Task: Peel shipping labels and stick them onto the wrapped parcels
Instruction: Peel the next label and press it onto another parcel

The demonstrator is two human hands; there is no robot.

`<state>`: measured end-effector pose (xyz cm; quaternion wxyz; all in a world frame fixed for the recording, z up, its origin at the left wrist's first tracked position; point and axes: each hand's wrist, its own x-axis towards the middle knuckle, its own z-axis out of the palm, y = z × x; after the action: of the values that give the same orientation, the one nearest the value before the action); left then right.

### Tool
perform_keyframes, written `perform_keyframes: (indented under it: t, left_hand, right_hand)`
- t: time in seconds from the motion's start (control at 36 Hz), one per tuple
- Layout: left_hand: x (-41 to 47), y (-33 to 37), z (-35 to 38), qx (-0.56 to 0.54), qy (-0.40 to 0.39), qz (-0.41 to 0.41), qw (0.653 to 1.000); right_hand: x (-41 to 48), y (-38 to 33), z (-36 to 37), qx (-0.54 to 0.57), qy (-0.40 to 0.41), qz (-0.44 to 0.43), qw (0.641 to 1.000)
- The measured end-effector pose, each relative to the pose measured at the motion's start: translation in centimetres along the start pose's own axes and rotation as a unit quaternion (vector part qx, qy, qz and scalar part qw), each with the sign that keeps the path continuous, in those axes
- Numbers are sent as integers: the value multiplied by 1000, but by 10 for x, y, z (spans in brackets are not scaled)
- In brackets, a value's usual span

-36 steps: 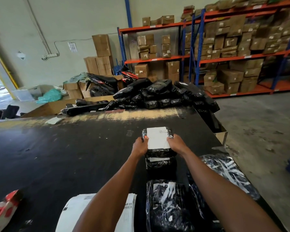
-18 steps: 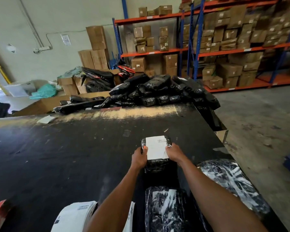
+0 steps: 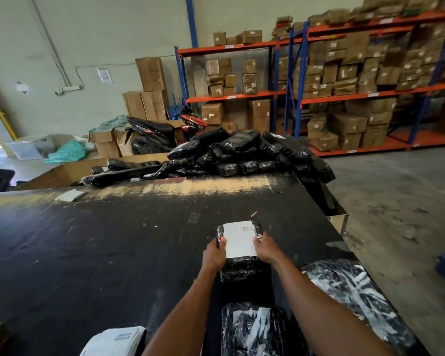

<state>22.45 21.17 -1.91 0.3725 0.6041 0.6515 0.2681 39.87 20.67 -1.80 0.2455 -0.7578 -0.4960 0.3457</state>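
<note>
Black plastic wrap covers a small wrapped parcel (image 3: 239, 269) lying on a wide black table (image 3: 100, 253), toward its right side and roughly midway between the near and far edges. A white shipping label (image 3: 239, 238) lies across the parcel's top, barcode at the far end. The left hand (image 3: 213, 254) grasps the parcel's left side and the right hand (image 3: 265, 249) its right side, fingers curled round the wrap and thumbs resting at the label's long edges. The label looks laid down but perhaps not fully pressed. The wrap beneath is wrinkled, so uneven smoothing could trap air, crease the paper, buckle the barcode or leave a corner lifted. The glossy wrap could also slip in the hands if the parcel is lifted. A near parcel (image 3: 252, 330) lies between the forearms, close to the person, and a right-hand parcel (image 3: 357, 299) lies beside the right forearm, close to the table's right edge. Drawing the elbows back could nudge either one, and the right-hand one has little table left beside it. A stack of labels (image 3: 113, 341) sits at the near edge, left of the left forearm. A heap of black parcels (image 3: 242, 155) crowds the far edge. The widest room for moving lies to the left, where a paper scrap (image 3: 70, 195) rests well away. Some bare tabletop also lies ahead of the held parcel.
</note>
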Motion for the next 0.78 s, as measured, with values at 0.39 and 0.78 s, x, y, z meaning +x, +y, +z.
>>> perform_keyframes:
  t: [0.39,0.78]
  left_hand:
    - [-33,15,-78,172,-67,126,975]
    - [-109,-53,-146,306,-170,122,929]
  right_hand:
    - [-53,-56,-21,-81,72,-102,989]
    - [-149,-64,42,-227,-98,-257,934]
